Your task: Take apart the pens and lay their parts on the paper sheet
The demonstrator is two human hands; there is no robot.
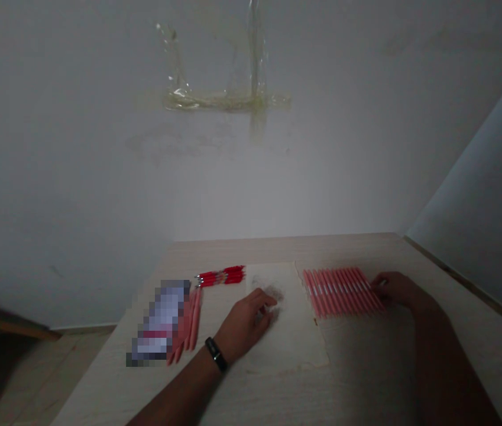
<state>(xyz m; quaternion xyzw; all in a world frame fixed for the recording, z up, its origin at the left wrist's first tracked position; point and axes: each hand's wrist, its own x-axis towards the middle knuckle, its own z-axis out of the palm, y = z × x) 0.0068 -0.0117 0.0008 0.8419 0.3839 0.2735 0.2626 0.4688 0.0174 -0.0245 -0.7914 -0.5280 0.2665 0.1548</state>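
Two bare hands at a pale wood-grain table [357, 254], all placed relative to a creased sheet of paper [297, 346]. Left hand [248, 322], black wristband [216, 354] at the wrist, loosely open and resting on the sheet, just beside a dark smudge [272, 299]. Right of the sheet, right hand [399, 290] curled against the end of a tight row of pink pens [343, 291]; grip impossible to tell. Left of the sheet, loose pink pens [191, 322] touching a pixelated package [159, 322]; past the sheet's far left corner, red pens [221, 276] in a small stack.
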